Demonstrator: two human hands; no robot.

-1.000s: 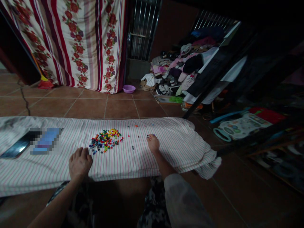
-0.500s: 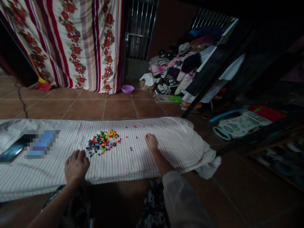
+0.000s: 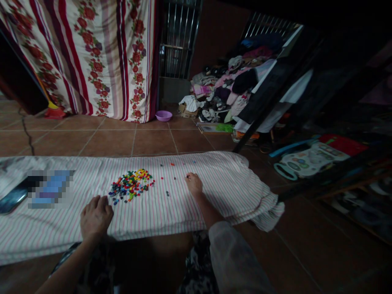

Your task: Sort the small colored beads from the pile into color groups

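A heap of small multicoloured plastic pieces (image 3: 131,183) lies on the striped cloth (image 3: 147,218). My left hand (image 3: 96,216) rests palm down on the cloth, just left of the heap's near edge, its fingers slightly bent and holding nothing. To the right of the heap, my right hand (image 3: 194,183) is low over the cloth with thumb and fingers pinched together. A tiny dark piece (image 3: 187,177) shows at its fingertips. Between heap and right hand lie a few single pieces: a red one (image 3: 162,178), a dark one (image 3: 174,178) and two grey ones (image 3: 167,193). An orange piece (image 3: 172,164) sits farther back.
A dark phone (image 3: 14,200) and a blurred-out blue item (image 3: 52,189) lie at the cloth's left. Beyond are a floral curtain (image 3: 107,61), a purple basin (image 3: 163,116) and a pile of clothes (image 3: 226,87). A toy panel (image 3: 315,159) stands on the right.
The view has shifted slightly. My right hand stays at nearly the same spot, its fingers turned a little around the dark piece. My left hand has not moved on the cloth.
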